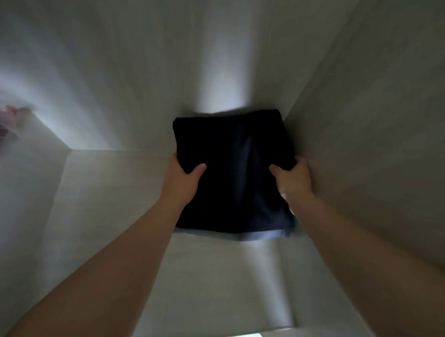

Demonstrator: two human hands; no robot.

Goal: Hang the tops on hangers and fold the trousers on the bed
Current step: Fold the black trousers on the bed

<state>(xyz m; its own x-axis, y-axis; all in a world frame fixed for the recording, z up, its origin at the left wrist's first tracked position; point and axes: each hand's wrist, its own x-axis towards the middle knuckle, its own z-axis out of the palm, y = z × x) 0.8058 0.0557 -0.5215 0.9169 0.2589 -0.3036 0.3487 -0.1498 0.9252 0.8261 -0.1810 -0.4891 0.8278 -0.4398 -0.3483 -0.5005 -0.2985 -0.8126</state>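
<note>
Reaching in from the lower corners of the frame, the left hand (183, 176) and right hand (294, 181) each clamp a side edge of the folded dark trousers (231, 168) at centre, thumbs pressed on top and fingers hidden underneath. The bundle is over a pale shelf (127, 194), close to the right wall panel (372, 140). Farther off, at the left edge, pinkish fabric (2, 120) is too blurred to identify.

Folded trousers (231, 168): dark navy, a flat square bundle with a paler blue strip along the near edge. They're over the shelf (210, 283), at its far right corner, gripped by the left hand (183, 178) and right hand (291, 181), thumbs on top.
</note>
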